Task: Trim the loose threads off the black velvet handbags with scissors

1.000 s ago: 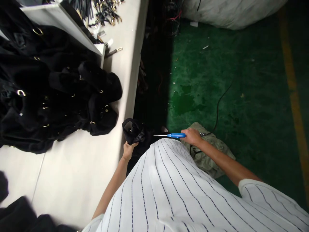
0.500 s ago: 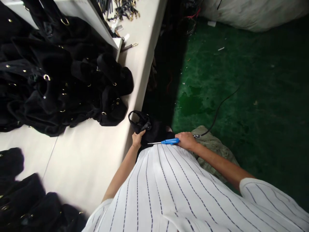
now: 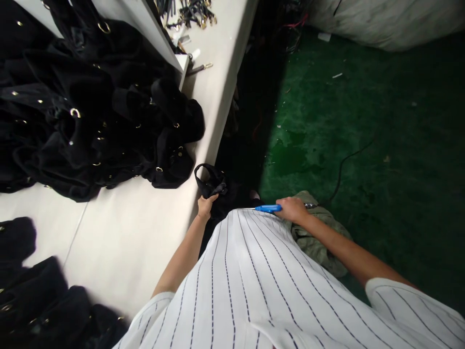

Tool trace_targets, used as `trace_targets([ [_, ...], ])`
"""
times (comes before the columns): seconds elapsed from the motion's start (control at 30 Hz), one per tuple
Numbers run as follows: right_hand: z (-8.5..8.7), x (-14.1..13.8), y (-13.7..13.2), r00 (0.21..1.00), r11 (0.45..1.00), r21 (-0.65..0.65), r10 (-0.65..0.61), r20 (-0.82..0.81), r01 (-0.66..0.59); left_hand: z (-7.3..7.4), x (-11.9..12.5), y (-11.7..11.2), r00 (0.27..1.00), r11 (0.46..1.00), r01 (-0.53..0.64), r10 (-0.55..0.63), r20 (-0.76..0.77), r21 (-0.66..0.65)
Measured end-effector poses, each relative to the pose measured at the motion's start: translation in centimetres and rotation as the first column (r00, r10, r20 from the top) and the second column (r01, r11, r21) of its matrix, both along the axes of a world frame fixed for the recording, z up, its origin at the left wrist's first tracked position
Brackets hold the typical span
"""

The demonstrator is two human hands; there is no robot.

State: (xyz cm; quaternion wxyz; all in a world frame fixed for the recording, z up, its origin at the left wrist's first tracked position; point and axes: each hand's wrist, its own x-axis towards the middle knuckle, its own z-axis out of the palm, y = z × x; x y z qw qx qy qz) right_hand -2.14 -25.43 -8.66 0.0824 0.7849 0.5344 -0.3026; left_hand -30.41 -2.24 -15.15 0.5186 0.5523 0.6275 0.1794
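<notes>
My left hand [image 3: 206, 205] is closed on a small black fabric bag [image 3: 212, 184] held just off the edge of the pale table [image 3: 138, 228]. My right hand [image 3: 296, 210] grips blue-handled snips [image 3: 268, 208], whose tip points left toward the bag and is partly hidden behind my striped shirt. A gap of dark space separates the two hands.
A big heap of black bags with gold rings [image 3: 90, 121] covers the table's left part, and more black bags [image 3: 39, 300] lie at the near left. Loose straps and clasps [image 3: 189, 14] lie at the far end. Right of the table are green floor [image 3: 363, 121], a cable [image 3: 345, 165] and a white sack [image 3: 381, 19].
The view has shifted a little. My right hand with the snips has moved slightly right and up; my left hand keeps hold of the bag at the table edge.
</notes>
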Motion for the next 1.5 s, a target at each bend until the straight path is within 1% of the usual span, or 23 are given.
trace_targets([
  [0.07, -1.1, 1.8, 0.0, 0.996, 0.994, -0.081, -0.073, 0.06, 0.078, 0.5, 0.1, -0.2, 0.996, 0.996, 0.083, -0.082, -0.036, 0.03],
  [0.13, -2.0, 4.1, -0.4, 0.978, 0.975, -0.104, -0.187, 0.096, 0.197, 1.3, 0.1, -0.6, 0.984, 0.983, 0.171, -0.166, -0.066, 0.066],
  [0.17, -2.3, 5.2, -0.6, 0.964, 0.964, -0.085, -0.244, 0.108, 0.254, 1.6, 0.2, -0.9, 0.97, 0.967, 0.238, -0.232, -0.077, 0.089],
  [0.2, -2.4, 6.1, -0.8, 0.95, 0.953, -0.058, -0.289, 0.119, 0.297, 2.0, 0.3, -1.3, 0.934, 0.927, 0.353, -0.341, -0.106, 0.124],
  [0.23, -2.3, 6.7, -0.8, 0.941, 0.948, -0.028, -0.312, 0.132, 0.318, 2.3, 0.4, -1.6, 0.859, 0.845, 0.509, -0.485, -0.163, 0.167],
  [0.27, -2.1, 7.0, -0.7, 0.94, 0.95, 0.001, -0.308, 0.144, 0.311, 2.5, 0.6, -2.1, 0.731, 0.703, 0.681, -0.634, -0.253, 0.205],
  [0.3, -1.7, 7.0, -0.5, 0.947, 0.959, 0.023, -0.282, 0.154, 0.282, 2.6, 0.9, -2.5, 0.557, 0.51, 0.83, -0.742, -0.373, 0.224],
  [0.33, -1.3, 6.6, -0.1, 0.958, 0.971, 0.037, -0.241, 0.157, 0.238, 2.6, 1.2, -2.8, 0.374, 0.306, 0.927, -0.785, -0.494, 0.214],
  [0.37, -0.8, 5.9, 0.4, 0.97, 0.982, 0.047, -0.19, 0.153, 0.185, 2.5, 1.4, -3.1, 0.233, 0.148, 0.971, -0.774, -0.588, 0.19],
  [0.4, -0.3, 5.1, 1.1, 0.98, 0.99, 0.056, -0.137, 0.142, 0.13, 2.4, 1.6, -3.4, 0.162, 0.064, 0.983, -0.748, -0.644, 0.173],
  [0.43, 0.2, 4.1, 1.7, 0.987, 0.994, 0.068, -0.091, 0.129, 0.082, 2.2, 1.7, -3.6, 0.134, 0.027, 0.986, -0.726, -0.675, 0.166],
  [0.47, 0.6, 3.2, 2.4, 0.991, 0.996, 0.077, -0.059, 0.118, 0.05, 1.9, 1.7, -3.7, 0.129, 0.019, 0.986, -0.713, -0.689, 0.166],
  [0.57, 1.7, 1.0, 3.9, 0.994, 0.994, 0.105, -0.032, 0.106, 0.021, 1.3, 1.1, -3.9, 0.148, 0.04, 0.985, -0.7, -0.698, 0.169],
  [0.67, 2.2, 0.2, 4.4, 0.997, 0.99, 0.141, 0.005, 0.083, -0.016, 0.8, 0.1, -4.2, 0.156, 0.054, 0.985, -0.69, -0.707, 0.165],
  [0.73, 2.3, 0.4, 4.5, 0.996, 0.991, 0.124, 0.031, 0.084, -0.041, 0.7, -0.3, -4.5, 0.166, 0.069, 0.984, -0.683, -0.711, 0.164],
  [0.83, 2.2, 1.1, 4.3, 0.992, 0.998, 0.041, 0.049, 0.114, -0.054, 0.4, -0.7, -5.1, 0.195, 0.102, 0.98, -0.667, -0.719, 0.171],
  [1.0, 2.0, 2.1, 3.9, 0.989, 0.994, 0.035, 0.097, 0.114, -0.101, 0.1, -1.3, -5.6, 0.234, 0.149, 0.972, -0.647, -0.726, 0.181],
  [1.13, 1.6, 2.6, 3.5, 0.988, 0.995, -0.002, 0.1, 0.115, -0.1, 0.4, -1.6, -5.9, 0.249, 0.162, 0.968, -0.643, -0.724, 0.19],
  [1.2, 1.1, 3.2, 3.2, 0.992, 0.997, -0.006, 0.083, 0.1, -0.083, 0.7, -1.7, -6.1, 0.281, 0.182, 0.96, -0.634, -0.72, 0.214],
  [1.3, 0.6, 4.2, 2.7, 0.991, 0.997, -0.081, 0.023, 0.13, -0.013, 1.0, -1.9, -6.2, 0.337, 0.214, 0.941, -0.614, -0.714, 0.26],
  [1.33, 0.6, 4.5, 2.5, 0.991, 0.995, -0.098, 0.004, 0.136, 0.01, 1.1, -1.9, -6.2, 0.34, 0.211, 0.94, -0.612, -0.714, 0.266],
  [1.4, 0.9, 4.4, 2.2, 0.991, 0.996, -0.09, -0.009, 0.13, 0.021, 1.3, -1.7, -6.0, 0.304, 0.18, 0.952, -0.626, -0.718, 0.246],
  [1.5, 2.6, 2.9, 2.4, 0.994, 1.0, -0.017, 0.016, 0.107, -0.015, 1.6, -0.6, -5.2, 0.221, 0.12, 0.974, -0.663, -0.715, 0.19],
])
